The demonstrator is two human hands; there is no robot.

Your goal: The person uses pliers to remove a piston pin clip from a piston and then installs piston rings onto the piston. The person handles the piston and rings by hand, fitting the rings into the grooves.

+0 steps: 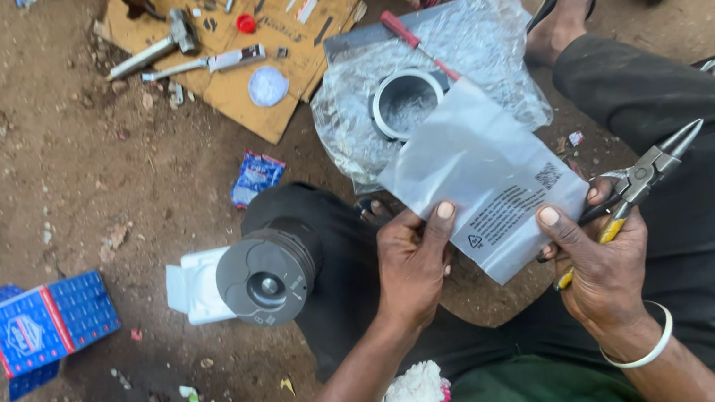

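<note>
While the person sits on the dirt, the left hand (412, 264) pinches the lower corner of a clear plastic pouch (480, 177), and the right hand (598, 260) grips its other corner, fingers closed with pliers (639, 180) tucked in the same palm, kept ready. A piston (268, 272) rests on the left knee, within reach. Behind the pouch, a metal sleeve (405, 102) lies on plastic wrap (485, 37), off the soil.

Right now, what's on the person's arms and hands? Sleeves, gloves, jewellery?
Both forearms are bare: no sleeves reach into view and there are no gloves. The left hand and its wrist carry nothing, with no ring or watch showing. The right hand has one plain, smooth white bangle around the wrist. Nails on the visible fingers are short and unpainted.
</note>
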